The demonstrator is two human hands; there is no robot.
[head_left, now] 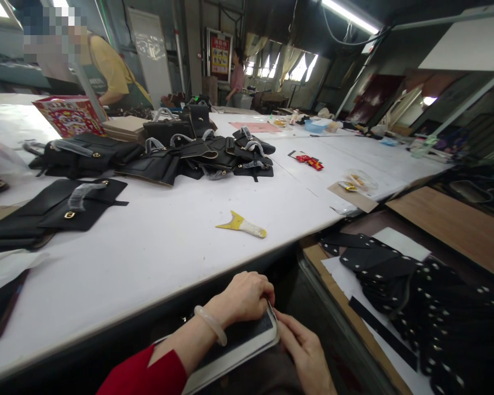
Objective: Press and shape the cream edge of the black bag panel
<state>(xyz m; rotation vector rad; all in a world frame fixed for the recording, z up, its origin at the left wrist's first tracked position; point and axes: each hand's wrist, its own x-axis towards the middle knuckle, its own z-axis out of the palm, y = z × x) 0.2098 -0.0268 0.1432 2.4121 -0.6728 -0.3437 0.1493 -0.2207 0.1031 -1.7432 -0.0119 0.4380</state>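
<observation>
A flat black panel with a pale edge and rounded corner (253, 333) lies low in front of me, below the table's edge. Its exact kind cannot be made out. My left hand (247, 296), below a white bangle (211, 325) and a red sleeve, reaches over it with fingers curled at the far corner. From the right, my right hand (307, 348) pinches that same corner between thumb and fingers. Both hands nearly meet there, and the fingertips of the left are partly hidden. On the white table (164, 263) just beyond lies a yellow forked tool with a wrapped handle (242, 225).
Several black handbags (214, 151) with plastic-wrapped handles lie across the table, and one black bag (82, 208) is nearer at left. A stack of black studded pieces (411, 296) rests at right beside a brown board (456, 225). Two people stand in the background.
</observation>
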